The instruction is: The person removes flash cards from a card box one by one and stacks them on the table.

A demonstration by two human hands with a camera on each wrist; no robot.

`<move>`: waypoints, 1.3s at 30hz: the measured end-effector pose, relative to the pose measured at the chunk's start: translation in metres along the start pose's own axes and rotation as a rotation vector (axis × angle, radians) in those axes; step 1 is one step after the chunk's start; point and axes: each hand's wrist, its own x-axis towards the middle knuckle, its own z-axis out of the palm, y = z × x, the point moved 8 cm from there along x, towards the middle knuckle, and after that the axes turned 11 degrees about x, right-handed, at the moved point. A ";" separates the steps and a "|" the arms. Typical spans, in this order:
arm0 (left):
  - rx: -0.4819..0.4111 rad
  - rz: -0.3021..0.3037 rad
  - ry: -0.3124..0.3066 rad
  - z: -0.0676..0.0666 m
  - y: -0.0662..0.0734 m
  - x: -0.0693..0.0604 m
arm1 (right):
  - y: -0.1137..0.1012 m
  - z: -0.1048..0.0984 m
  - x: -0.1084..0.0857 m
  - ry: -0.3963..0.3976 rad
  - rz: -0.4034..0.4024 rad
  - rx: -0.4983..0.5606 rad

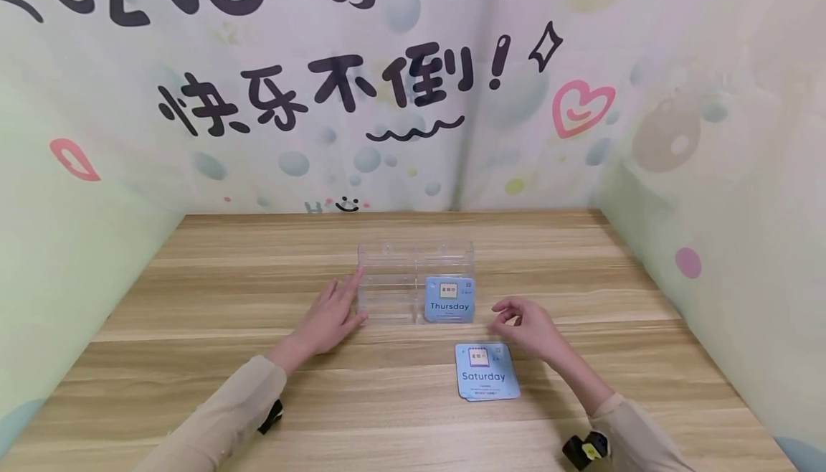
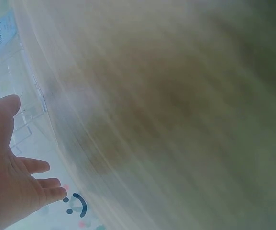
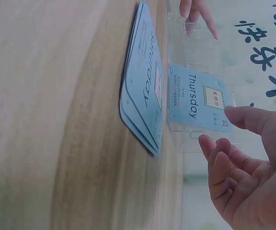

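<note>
The Saturday card stack (image 1: 487, 373) is laid flat on the wood-grain counter (image 1: 355, 422), just beside the fingers of the right hand (image 1: 529, 327), toward the body and slightly to the left of the fingertips. By this hand the stack is more nearly reached; the left hand (image 1: 328, 323) is placed well apart from it, at the far side of the clear plastic card holder (image 1: 387, 280). No long axis is offered by the rounded, almost square top card (image 3: 145, 79), whose lettering is run from left to right with a slight tilt; below it, the edges of other cards are shown a little out of line. In the right hand the fingers are loosely bent, with thumb and fingertips parted and nothing held. The left fingers are stretched out and rested along the holder's left edge, with the thumb spread toward its front corner. The Thursday card (image 1: 449, 301) is stood at the lower right of the holder, with a small gap left between it and the right fingertips. It is judged that, for the stack to be grasped, the right hand would have to be drawn back and lowered.
</note>
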 end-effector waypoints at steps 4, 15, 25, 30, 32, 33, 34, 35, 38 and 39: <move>-0.006 0.000 -0.002 0.000 0.000 0.000 | -0.003 0.001 0.003 0.001 -0.026 -0.022; 0.001 -0.001 -0.006 0.000 0.000 0.000 | -0.006 0.005 0.015 0.009 -0.028 -0.006; -0.037 0.021 0.051 -0.004 0.003 -0.002 | -0.012 0.005 0.022 0.032 -0.040 -0.018; -0.041 0.023 0.064 -0.005 0.004 -0.003 | -0.013 0.004 0.026 0.056 -0.069 -0.008; -0.037 0.014 0.045 -0.003 0.003 -0.002 | -0.013 0.003 0.028 0.063 -0.080 -0.007; -0.035 0.008 0.032 -0.002 0.002 -0.002 | -0.013 0.003 0.029 0.066 -0.084 -0.006; -0.033 0.005 0.022 -0.001 0.001 -0.001 | -0.012 0.003 0.030 0.068 -0.087 -0.005; -0.030 -0.001 0.010 0.000 0.000 -0.001 | -0.012 0.003 0.031 0.070 -0.089 -0.004; -0.026 -0.006 -0.005 0.002 -0.001 0.000 | -0.012 0.002 0.033 0.077 -0.098 0.001; -0.025 -0.010 -0.010 0.002 -0.001 0.000 | -0.012 0.002 0.034 0.078 -0.098 0.006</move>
